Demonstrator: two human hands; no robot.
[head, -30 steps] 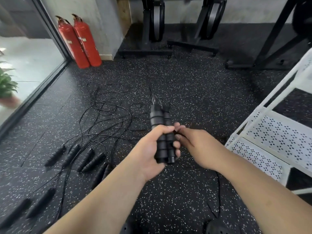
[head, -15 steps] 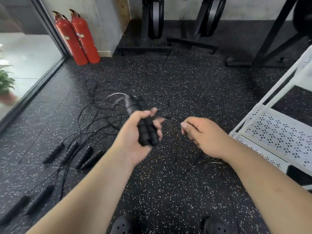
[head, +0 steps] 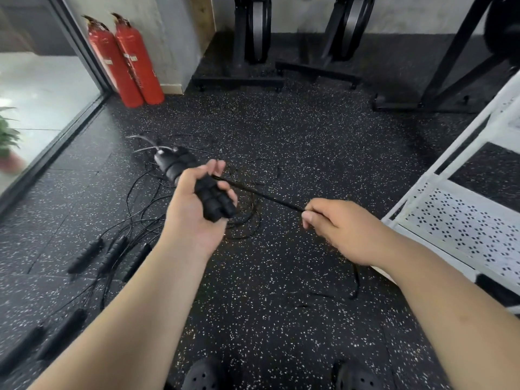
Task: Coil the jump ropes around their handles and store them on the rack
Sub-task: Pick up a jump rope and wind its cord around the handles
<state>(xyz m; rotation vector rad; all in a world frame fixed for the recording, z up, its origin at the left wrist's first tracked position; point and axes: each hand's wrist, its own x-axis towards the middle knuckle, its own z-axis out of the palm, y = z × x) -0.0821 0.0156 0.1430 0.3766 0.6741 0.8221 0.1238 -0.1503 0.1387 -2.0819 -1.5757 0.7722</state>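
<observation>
stretching taut between both hands — black rope, paired handles.

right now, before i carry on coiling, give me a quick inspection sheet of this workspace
surface: black speckled rubber floor.
job's things: two handles held together in the left hand; their rope runs taut to the right hand; white rack stands at right.
clutter: more jump ropes lie tangled on the floor at left.
grippers: left hand grips the handles; right hand pinches the rope.
cables: nothing seen apart from the ropes.
surroundings: two red fire extinguishers, black gym machines, glass wall at left.
</observation>
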